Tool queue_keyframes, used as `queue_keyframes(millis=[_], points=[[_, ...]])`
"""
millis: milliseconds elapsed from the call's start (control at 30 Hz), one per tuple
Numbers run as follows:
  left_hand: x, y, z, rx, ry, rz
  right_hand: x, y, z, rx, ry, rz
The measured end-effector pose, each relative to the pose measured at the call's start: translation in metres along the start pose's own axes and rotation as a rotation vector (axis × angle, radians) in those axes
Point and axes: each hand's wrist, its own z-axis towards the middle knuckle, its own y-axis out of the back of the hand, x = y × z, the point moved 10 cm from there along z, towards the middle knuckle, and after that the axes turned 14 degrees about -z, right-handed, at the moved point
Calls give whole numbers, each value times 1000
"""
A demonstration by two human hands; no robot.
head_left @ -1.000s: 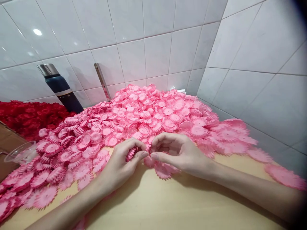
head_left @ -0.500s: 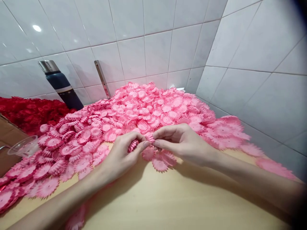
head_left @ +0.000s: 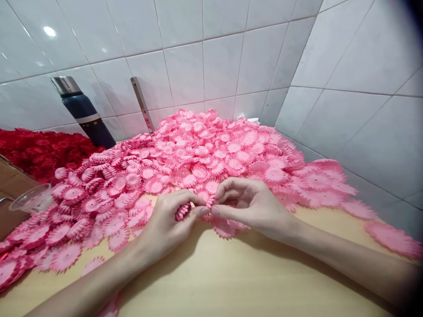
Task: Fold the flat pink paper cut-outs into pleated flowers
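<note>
Pink paper flowers, stacked into a short ribbed bundle, sit curled inside the left hand, whose fingers wrap closed around them while thumb and forefinger tip press together at the front. The right hand meets it fingertip to fingertip above the counter; its thumb and forefinger pinch a small folded pink piece just beside the bundle, the other fingers bent loosely above. Both hands are thus together, each closed on pink paper, hovering low over the wooden surface at the near edge of the heap.

Behind and around them spreads a large pile of pink flowers, flat toothed discs with pleated centres, rising toward the corner of the white tiled wall. A few loose discs lie directly under the right hand, and others trail along the right wall. To the left the pile thins into scattered discs and ribbed stacks. Farther left lies a heap of red flowers. A dark blue flask with a metal cap leans against the tiles behind the red heap, and a metal strip stands against the wall near it. A clear plastic cup lies at the left edge beside a brown cardboard surface.
</note>
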Motion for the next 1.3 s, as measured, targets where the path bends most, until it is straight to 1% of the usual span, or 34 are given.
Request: queue_keyframes(millis=[133,367,533,733,933,1033,1300], points=[[3,1,0,-13,57,-25,-1,-1,-1,13,2,-28],[0,2,1,-28,56,-34,5,-1,-3,-1,31,-35],[1,2,1,-29,69,-29,5,-11,-5,80,60,44],[-7,3,-1,-36,56,-21,7,-10,-5,73,72,73],[-4,2,-2,-32,93,-36,12,-9,-6,65,61,32],[0,1,-3,-20,109,-60,13,-8,-6,55,72,-11],[10,-8,-5,55,140,-122,17,-11,-9,86,145,-77]])
